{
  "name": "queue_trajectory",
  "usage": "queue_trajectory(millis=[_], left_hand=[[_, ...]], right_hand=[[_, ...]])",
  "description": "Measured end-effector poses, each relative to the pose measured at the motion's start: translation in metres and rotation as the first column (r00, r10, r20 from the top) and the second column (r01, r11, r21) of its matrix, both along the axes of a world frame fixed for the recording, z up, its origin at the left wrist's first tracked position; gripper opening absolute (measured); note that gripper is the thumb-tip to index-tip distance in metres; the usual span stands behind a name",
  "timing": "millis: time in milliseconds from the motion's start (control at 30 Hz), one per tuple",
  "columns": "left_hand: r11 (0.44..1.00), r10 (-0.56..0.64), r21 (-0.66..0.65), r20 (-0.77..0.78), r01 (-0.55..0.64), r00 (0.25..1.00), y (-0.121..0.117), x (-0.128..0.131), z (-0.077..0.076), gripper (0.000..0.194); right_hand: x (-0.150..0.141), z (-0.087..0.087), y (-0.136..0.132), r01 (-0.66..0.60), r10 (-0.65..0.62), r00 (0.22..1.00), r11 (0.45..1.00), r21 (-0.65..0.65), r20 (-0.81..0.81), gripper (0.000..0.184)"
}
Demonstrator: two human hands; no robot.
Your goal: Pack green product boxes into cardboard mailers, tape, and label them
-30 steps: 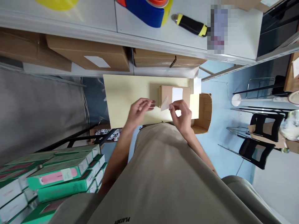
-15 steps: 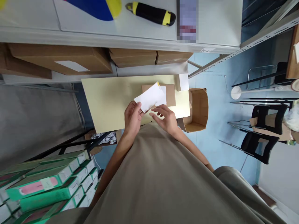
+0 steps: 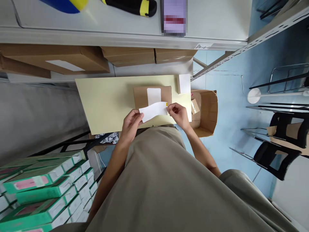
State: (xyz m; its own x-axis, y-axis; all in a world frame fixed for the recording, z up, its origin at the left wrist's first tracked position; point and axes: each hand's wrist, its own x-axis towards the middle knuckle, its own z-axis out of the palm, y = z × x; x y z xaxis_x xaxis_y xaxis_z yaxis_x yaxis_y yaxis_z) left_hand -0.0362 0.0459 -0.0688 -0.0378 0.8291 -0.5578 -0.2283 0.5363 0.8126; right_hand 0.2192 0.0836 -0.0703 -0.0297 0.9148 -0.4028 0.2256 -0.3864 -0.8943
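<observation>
A white paper label [image 3: 154,110] with a small yellow mark at its right end is stretched between both hands. My left hand [image 3: 131,125] pinches its left end. The fingers of my right hand [image 3: 179,114] are closed on the right end, by the yellow mark. Just beyond it, a brown cardboard box [image 3: 141,95] lies on a pale yellow board [image 3: 106,103]. Another white label [image 3: 154,95] is on the box's top, its near part hidden by the held one.
A white stack [image 3: 184,83] stands at the board's far right corner. An open carton [image 3: 207,111] is on the floor to the right. A shelf edge [image 3: 135,40] with a cutter [image 3: 135,6] on it crosses above. Green boxes [image 3: 43,190] are piled at left.
My right hand, which was apart from the label, has closed on its right end. The label has come nearer and turned level, uncovering more of the box and its label.
</observation>
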Motion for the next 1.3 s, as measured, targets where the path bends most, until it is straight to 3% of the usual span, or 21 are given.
queue_trajectory(millis=[100,167,333,400,500,667,733,800,900,1000,1133,1300], left_hand=[[0.999,0.041,-0.007,-0.083,-0.042,0.996,0.001,0.009,-0.014,0.059],[0.997,0.076,-0.004,-0.117,-0.077,0.99,0.004,0.014,-0.024,0.059],[0.995,0.083,0.06,-0.16,-0.074,0.984,0.011,0.02,-0.038,0.053],[0.987,0.081,0.153,-0.261,-0.042,0.962,0.011,0.021,-0.034,0.057],[0.938,0.072,0.335,-0.449,0.093,0.891,0.011,0.019,-0.016,0.06],[0.807,-0.052,0.431,-0.628,0.403,0.777,0.016,0.018,0.016,0.015],[0.794,-0.09,0.423,-0.629,0.437,0.772,0.02,0.019,0.021,0.014],[0.809,-0.101,0.41,-0.609,0.421,0.787,0.022,0.021,0.022,0.018],[0.871,-0.059,0.38,-0.55,0.312,0.833,0.022,0.023,0.019,0.025],[0.945,0.015,0.298,-0.444,0.132,0.896,0.02,0.022,0.011,0.034],[0.983,0.08,0.18,-0.284,-0.029,0.955,0.021,0.02,0.0,0.044],[0.989,0.061,0.144,-0.197,-0.033,0.979,0.025,0.017,-0.004,0.05]], right_hand=[[0.001,0.003,-0.009,-0.06,0.06,0.997,0.998,0.003,-0.051,0.03],[-0.001,0.011,-0.015,-0.169,0.172,0.981,0.985,0.036,-0.088,0.024],[-0.005,0.038,-0.021,-0.504,0.534,0.836,0.839,0.205,-0.131,0.005],[-0.003,0.045,-0.017,-0.528,0.567,0.815,0.811,0.252,-0.115,0.006],[0.004,0.051,-0.008,-0.526,0.552,0.834,0.801,0.286,-0.013,0.009],[0.013,0.059,0.009,-0.579,0.503,0.814,0.743,0.337,0.29,0.013],[0.014,0.061,0.016,-0.567,0.467,0.819,0.75,0.341,0.333,0.012],[0.013,0.06,0.022,-0.496,0.398,0.861,0.795,0.35,0.317,0.007],[0.013,0.053,0.026,-0.238,0.155,0.957,0.904,0.354,0.247,0.02],[0.01,0.041,0.022,-0.02,-0.038,0.981,0.955,0.297,0.188,0.035],[0.001,0.02,0.009,0.02,-0.034,0.995,0.99,0.14,0.093,0.047],[-0.011,-0.006,0.004,0.021,-0.021,0.999,1.0,0.002,-0.027,0.047]])
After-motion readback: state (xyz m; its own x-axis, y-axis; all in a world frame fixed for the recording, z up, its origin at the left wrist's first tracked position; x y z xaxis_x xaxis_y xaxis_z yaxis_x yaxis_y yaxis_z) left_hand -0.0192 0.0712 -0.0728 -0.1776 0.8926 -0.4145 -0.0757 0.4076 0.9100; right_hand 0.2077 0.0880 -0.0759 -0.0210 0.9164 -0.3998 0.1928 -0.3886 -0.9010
